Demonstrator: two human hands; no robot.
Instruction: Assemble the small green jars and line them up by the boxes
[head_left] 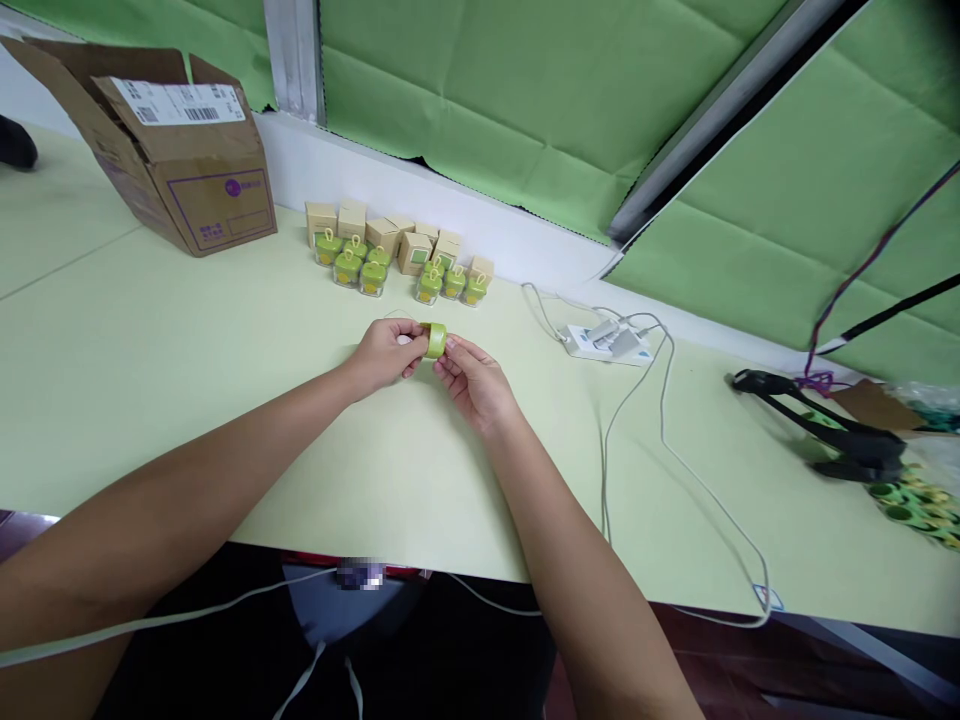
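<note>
My left hand (pixel 384 353) and my right hand (pixel 478 386) meet over the middle of the table. Between them is a small shiny green lid (pixel 436 341), turned on its side. The left thumb and fingers pinch it from one side, while the right thumb and fingertips grip its other edge. Part of something white shows by the left fingers, too covered to name. Just beyond stand several small clear jars with green lids and loop handles, one group at the left (pixel 347 267) and another at the right (pixel 430 287). Behind them are several small brown cardboard boxes (pixel 415 253).
An open cardboard carton (pixel 217 205) stands at the back left. A white power strip (pixel 604 343) with plugs lies right of the jars, its cables (pixel 664 420) trailing to the front edge. Further right are a black stand (pixel 825 430) and a cluster of green pieces (pixel 919 505).
</note>
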